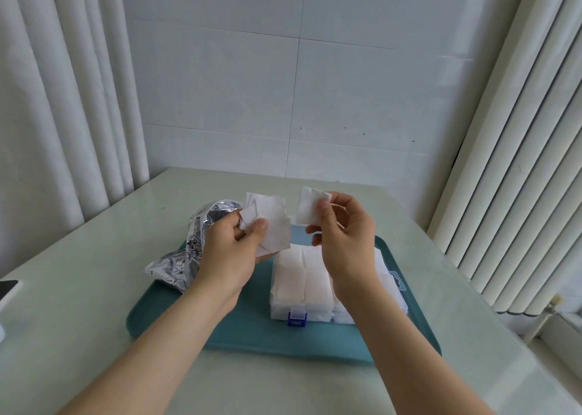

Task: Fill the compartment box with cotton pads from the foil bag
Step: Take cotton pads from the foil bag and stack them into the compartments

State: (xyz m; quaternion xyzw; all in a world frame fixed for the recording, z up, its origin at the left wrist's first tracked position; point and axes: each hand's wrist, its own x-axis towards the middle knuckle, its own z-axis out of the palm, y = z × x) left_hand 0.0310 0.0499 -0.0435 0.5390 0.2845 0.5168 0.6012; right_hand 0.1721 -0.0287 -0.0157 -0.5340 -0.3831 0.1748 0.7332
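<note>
Single pad [308,208] held apart from the stack [271,222], above the compartment box [278,314].

The left hand [233,251] curls round the fanned stack, and the right hand [343,238] pinches the single pad between thumb and fingertips. Recommended: keep the pinch light and lay the pad flat in a compartment with room. The box sits on the tray [239,329], with the foil bag [179,263] to its left. The right forearm hides the box's right compartments, and the stack count is unreadable.

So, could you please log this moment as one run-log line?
left hand: holds stack of cotton pads | right hand: pinches single pad | compartment box: pads inside, on tray | foil bag: left of box
</note>
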